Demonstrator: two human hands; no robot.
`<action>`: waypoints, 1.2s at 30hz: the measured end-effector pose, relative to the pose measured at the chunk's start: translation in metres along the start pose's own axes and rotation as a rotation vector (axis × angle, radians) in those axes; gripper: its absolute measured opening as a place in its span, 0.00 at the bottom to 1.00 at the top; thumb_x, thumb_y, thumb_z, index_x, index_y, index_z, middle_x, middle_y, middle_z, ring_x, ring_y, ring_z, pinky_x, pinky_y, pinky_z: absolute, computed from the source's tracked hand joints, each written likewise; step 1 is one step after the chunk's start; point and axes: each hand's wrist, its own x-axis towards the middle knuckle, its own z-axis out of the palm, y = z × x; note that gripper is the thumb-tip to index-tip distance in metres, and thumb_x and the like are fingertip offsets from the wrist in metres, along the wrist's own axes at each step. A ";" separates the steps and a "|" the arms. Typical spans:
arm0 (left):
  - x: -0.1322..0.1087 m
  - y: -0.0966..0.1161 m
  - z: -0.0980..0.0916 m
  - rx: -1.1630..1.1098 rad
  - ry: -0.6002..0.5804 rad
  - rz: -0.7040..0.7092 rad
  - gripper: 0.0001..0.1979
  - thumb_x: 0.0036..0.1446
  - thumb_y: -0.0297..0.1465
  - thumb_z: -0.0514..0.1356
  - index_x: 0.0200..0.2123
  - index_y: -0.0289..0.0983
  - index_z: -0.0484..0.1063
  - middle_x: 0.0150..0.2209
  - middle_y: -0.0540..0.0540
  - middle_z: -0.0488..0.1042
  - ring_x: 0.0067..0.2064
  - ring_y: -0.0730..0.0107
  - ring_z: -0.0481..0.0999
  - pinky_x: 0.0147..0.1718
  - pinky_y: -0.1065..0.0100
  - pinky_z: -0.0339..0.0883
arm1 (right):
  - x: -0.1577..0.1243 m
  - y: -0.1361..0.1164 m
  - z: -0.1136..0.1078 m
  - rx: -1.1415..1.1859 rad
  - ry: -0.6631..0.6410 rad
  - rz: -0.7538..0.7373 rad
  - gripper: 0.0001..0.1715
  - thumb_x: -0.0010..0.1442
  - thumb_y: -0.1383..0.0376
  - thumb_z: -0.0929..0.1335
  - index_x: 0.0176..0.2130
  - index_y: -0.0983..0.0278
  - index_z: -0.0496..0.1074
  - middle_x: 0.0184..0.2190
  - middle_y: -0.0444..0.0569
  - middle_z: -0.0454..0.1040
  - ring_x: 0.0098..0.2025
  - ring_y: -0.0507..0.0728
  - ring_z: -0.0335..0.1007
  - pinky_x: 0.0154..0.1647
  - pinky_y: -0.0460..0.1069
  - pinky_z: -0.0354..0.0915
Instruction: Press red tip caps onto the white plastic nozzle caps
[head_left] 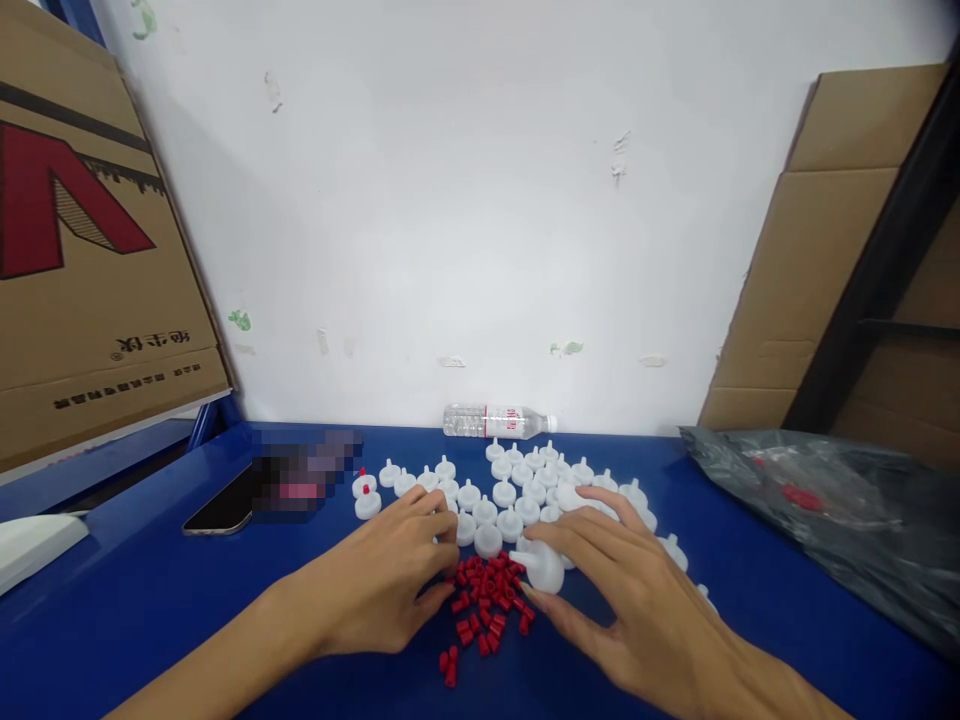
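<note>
A white spouted cap (pixel 546 570) sits in the right hand (pixel 626 590), over the near edge of the white group on a blue counter (pixel 150 590). Thumb and fingers pinch its round body, and the spout points left; this grip seems meant to keep the narrow end exposed. The left hand (pixel 409 560) is curled, thumb near forefinger, at the left edge of a heap of small red pieces (pixel 487 590); whether it pinches one, I cannot tell. The heap lies between the hands, probably for easy reach from either side.

Beyond, many white caps (pixel 504 492) stand spout up, likely because their broad bases are steady. Two capped with red tips (pixel 367 502) stand apart at the left, perhaps to keep them separate.

Farther left lies a phone (pixel 221 505), partly under a pixelated patch. At the back, a clear bottle (pixel 499 421) lies on its side by the wall; its white-and-red label is too small to read. At right, a dark plastic bag (pixel 847 545) carries a clear packet with something red showing.

The cardboard box (pixel 97 330) at left bears a bold red shape, upside-down Chinese characters I cannot read surely, and a registered-trademark sign.
</note>
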 end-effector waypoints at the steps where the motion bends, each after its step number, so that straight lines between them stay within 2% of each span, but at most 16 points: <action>1: 0.000 0.000 -0.001 0.000 -0.007 0.002 0.05 0.61 0.26 0.64 0.32 0.38 0.74 0.37 0.47 0.73 0.45 0.60 0.69 0.45 0.60 0.61 | 0.000 0.000 0.000 0.002 -0.004 0.001 0.19 0.69 0.65 0.69 0.58 0.57 0.66 0.44 0.44 0.79 0.43 0.57 0.75 0.68 0.65 0.49; 3: 0.001 0.000 -0.002 0.009 0.001 0.005 0.05 0.62 0.26 0.63 0.32 0.37 0.73 0.37 0.47 0.73 0.44 0.61 0.69 0.44 0.60 0.61 | -0.001 0.000 0.000 0.006 -0.012 0.005 0.19 0.69 0.65 0.69 0.58 0.57 0.66 0.43 0.44 0.79 0.43 0.56 0.75 0.68 0.66 0.49; 6: 0.002 0.000 -0.003 0.017 0.072 0.025 0.03 0.64 0.25 0.59 0.35 0.36 0.71 0.38 0.45 0.72 0.42 0.61 0.69 0.42 0.61 0.62 | -0.002 0.001 0.000 0.009 -0.019 0.012 0.20 0.68 0.65 0.69 0.58 0.57 0.67 0.43 0.44 0.79 0.43 0.56 0.75 0.68 0.66 0.49; 11: 0.004 0.003 -0.002 -0.040 0.180 0.102 0.08 0.66 0.22 0.53 0.41 0.37 0.70 0.36 0.46 0.73 0.39 0.64 0.69 0.38 0.63 0.63 | -0.003 0.001 0.003 0.011 -0.015 0.024 0.20 0.68 0.64 0.70 0.58 0.55 0.68 0.46 0.44 0.79 0.46 0.57 0.76 0.69 0.64 0.49; 15: 0.005 0.009 0.000 -0.094 0.232 0.145 0.08 0.67 0.22 0.53 0.41 0.37 0.70 0.36 0.46 0.75 0.38 0.65 0.71 0.37 0.65 0.64 | -0.001 0.000 0.003 0.026 -0.012 0.025 0.19 0.67 0.65 0.70 0.57 0.55 0.69 0.47 0.44 0.79 0.47 0.56 0.76 0.70 0.63 0.50; 19: 0.007 0.010 0.003 -0.157 0.282 0.193 0.11 0.69 0.21 0.53 0.47 0.37 0.72 0.39 0.44 0.77 0.39 0.65 0.73 0.39 0.65 0.68 | 0.000 -0.002 0.003 0.024 -0.041 0.025 0.21 0.67 0.67 0.69 0.58 0.56 0.69 0.49 0.44 0.79 0.48 0.55 0.76 0.70 0.63 0.52; 23: 0.009 0.009 0.010 -0.226 0.416 0.261 0.11 0.71 0.23 0.55 0.52 0.36 0.73 0.41 0.43 0.80 0.41 0.65 0.78 0.41 0.65 0.72 | -0.001 -0.001 0.004 -0.009 -0.032 -0.010 0.28 0.67 0.70 0.67 0.64 0.58 0.65 0.51 0.46 0.79 0.50 0.55 0.76 0.70 0.62 0.57; 26: 0.009 0.009 0.015 -0.259 0.513 0.272 0.12 0.71 0.23 0.58 0.54 0.35 0.74 0.40 0.42 0.82 0.39 0.66 0.81 0.40 0.67 0.75 | -0.002 -0.001 0.004 -0.042 -0.003 -0.022 0.27 0.67 0.70 0.67 0.63 0.58 0.67 0.51 0.47 0.80 0.52 0.56 0.77 0.67 0.60 0.62; 30: 0.008 0.012 0.019 -0.303 0.514 0.261 0.13 0.70 0.24 0.58 0.55 0.37 0.74 0.41 0.42 0.84 0.38 0.66 0.84 0.37 0.70 0.77 | -0.002 -0.001 0.004 -0.077 0.036 -0.033 0.23 0.67 0.68 0.66 0.61 0.59 0.69 0.49 0.48 0.80 0.52 0.59 0.77 0.63 0.60 0.67; 36: 0.007 0.014 0.022 -0.311 0.491 0.231 0.12 0.72 0.26 0.56 0.55 0.39 0.75 0.42 0.43 0.84 0.38 0.67 0.85 0.37 0.72 0.79 | -0.003 0.001 0.002 -0.082 0.017 -0.066 0.23 0.69 0.66 0.67 0.62 0.60 0.67 0.49 0.50 0.80 0.52 0.61 0.77 0.61 0.61 0.67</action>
